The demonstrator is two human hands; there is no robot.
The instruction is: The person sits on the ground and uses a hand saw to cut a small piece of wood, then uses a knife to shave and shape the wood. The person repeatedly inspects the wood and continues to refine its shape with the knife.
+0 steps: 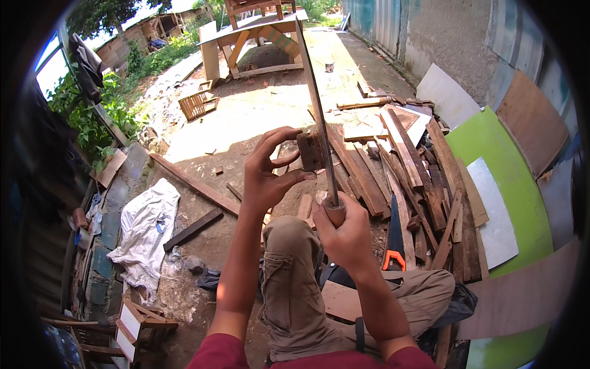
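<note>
Left hand pinches a dark wood block between fingers and thumb. Right hand wrapped round the wooden handle of a long blade, pointing up and away. Block sits right at the blade; can't confirm contact. Orange-handled saw near right knee, beside scrap lumber pile. White cloth on ground at left. Table out back in sun.

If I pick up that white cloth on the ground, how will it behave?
The white cloth will probably hang floppy, since it lies in loose folds. It's likely light for its spread, as the fabric looks thin. The small blue item on it might slide off.
</note>
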